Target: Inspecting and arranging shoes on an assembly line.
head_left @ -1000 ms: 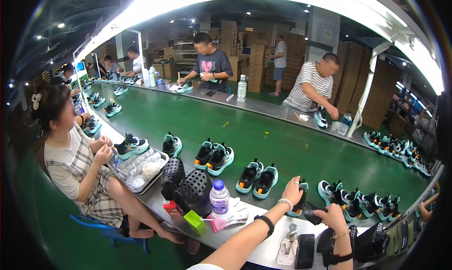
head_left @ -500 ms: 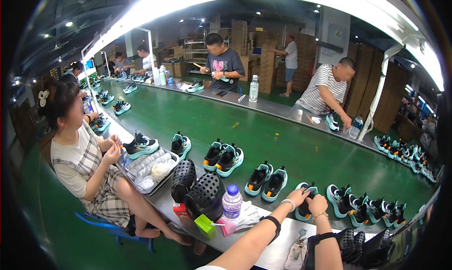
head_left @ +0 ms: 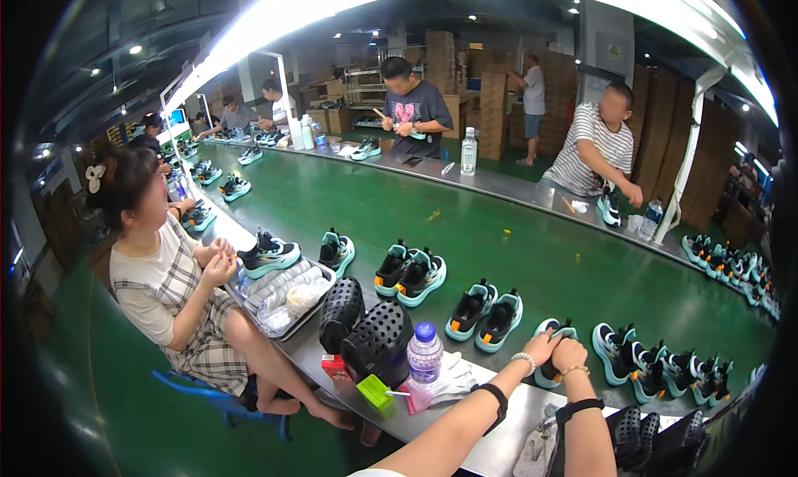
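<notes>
A black and teal sneaker (head_left: 550,327) stands on the near edge of the green conveyor belt (head_left: 499,236). My left hand (head_left: 539,349), with a pearl bracelet at the wrist, holds the sneaker from the left. My right hand (head_left: 569,356), wearing a gold bracelet, is closed on its top right beside the left hand. Both forearms carry a black strap and come in from the lower edge. Much of the sneaker is hidden under my hands.
Pairs of the same sneakers (head_left: 485,311) run along the belt. On the metal ledge stand a water bottle (head_left: 425,354), black perforated shoe forms (head_left: 378,336), a green block (head_left: 376,391) and a tray (head_left: 287,290). A person in a checked dress (head_left: 166,286) sits at left; workers (head_left: 598,148) stand across the belt.
My right hand has come up from the ledge, where it had a dark object, to the sneaker beside my left hand. The left hand's spread fingers have closed onto the sneaker.
</notes>
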The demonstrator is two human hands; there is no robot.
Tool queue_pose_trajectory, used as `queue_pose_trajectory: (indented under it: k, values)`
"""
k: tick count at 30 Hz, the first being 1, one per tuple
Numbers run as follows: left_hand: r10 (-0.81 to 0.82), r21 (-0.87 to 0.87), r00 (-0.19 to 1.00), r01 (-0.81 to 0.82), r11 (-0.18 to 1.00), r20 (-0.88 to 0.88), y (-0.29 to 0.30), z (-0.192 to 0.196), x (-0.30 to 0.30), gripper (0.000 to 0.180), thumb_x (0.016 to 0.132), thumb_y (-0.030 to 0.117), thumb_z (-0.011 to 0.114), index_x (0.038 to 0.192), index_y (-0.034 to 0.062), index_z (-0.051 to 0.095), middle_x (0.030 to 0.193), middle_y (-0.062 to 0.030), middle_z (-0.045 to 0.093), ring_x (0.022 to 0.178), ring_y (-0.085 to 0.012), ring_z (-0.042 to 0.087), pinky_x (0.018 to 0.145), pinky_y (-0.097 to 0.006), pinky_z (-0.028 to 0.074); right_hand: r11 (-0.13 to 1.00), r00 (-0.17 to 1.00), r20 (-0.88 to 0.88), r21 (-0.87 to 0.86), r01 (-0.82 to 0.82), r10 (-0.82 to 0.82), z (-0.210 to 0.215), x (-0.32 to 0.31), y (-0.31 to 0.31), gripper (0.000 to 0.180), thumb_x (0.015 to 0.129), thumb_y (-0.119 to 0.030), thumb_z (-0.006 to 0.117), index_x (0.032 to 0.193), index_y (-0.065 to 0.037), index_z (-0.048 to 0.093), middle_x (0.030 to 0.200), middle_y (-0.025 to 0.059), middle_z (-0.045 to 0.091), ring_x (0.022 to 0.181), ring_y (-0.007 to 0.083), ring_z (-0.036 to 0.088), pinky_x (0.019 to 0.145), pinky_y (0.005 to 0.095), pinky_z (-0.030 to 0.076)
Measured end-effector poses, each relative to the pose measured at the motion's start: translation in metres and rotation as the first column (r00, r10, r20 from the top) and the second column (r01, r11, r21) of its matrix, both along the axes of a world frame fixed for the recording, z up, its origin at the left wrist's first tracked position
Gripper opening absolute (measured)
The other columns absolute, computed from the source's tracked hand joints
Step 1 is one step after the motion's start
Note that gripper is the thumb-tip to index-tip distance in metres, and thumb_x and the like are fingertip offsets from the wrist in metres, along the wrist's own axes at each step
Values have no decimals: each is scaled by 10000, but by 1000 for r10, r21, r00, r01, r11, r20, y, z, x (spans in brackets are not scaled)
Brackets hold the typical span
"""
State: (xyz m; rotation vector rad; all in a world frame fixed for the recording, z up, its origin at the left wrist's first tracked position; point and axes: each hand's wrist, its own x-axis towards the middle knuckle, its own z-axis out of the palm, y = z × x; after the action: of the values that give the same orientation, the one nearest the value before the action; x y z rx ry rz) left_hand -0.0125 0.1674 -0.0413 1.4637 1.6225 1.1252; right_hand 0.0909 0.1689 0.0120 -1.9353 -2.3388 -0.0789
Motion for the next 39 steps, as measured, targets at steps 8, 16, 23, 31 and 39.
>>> queue_pose_trajectory:
  k: [8,16,23,31,39]
  values:
    - [-288,-57,956,285,957,-48,4,18,-7,922,655,508,717,1378,54,367,1179,-214,578,1090,-336,566,939,-352,441,921,988,-147,-375,-107,55,51,30,-66,407,759,-427,616,849,-33,665,822,165,672,786,304,664,712,400,524]
    - [-188,19,886,217,976,-423,-10,37,-7,805,625,362,768,1299,56,453,1100,-201,614,972,-351,606,870,-392,486,950,946,-302,-245,-193,114,12,29,-87,405,732,-349,668,944,-24,551,825,203,659,778,362,645,706,434,506]
    - [-61,22,858,84,996,-511,-19,38,1,775,679,325,747,1316,47,404,1043,-195,632,904,-357,629,805,-423,511,961,938,-320,-191,-202,134,40,15,-123,526,743,-322,677,1136,-37,475,841,191,655,789,378,636,693,446,502]
    - [-230,-201,895,163,966,-382,-7,22,-18,927,628,151,756,1409,65,264,976,-221,647,909,-348,640,844,-403,509,946,702,-657,313,-80,277,135,139,-226,487,706,-154,714,1147,-24,552,744,71,629,725,262,609,691,361,451]
    - [-77,-95,910,41,995,-407,4,26,-17,654,631,134,747,1221,24,488,1087,-217,600,1001,-358,592,893,-391,479,434,682,-668,542,720,-297,141,365,-278,357,870,-75,560,1218,-23,501,958,101,568,909,242,539,853,343,413]
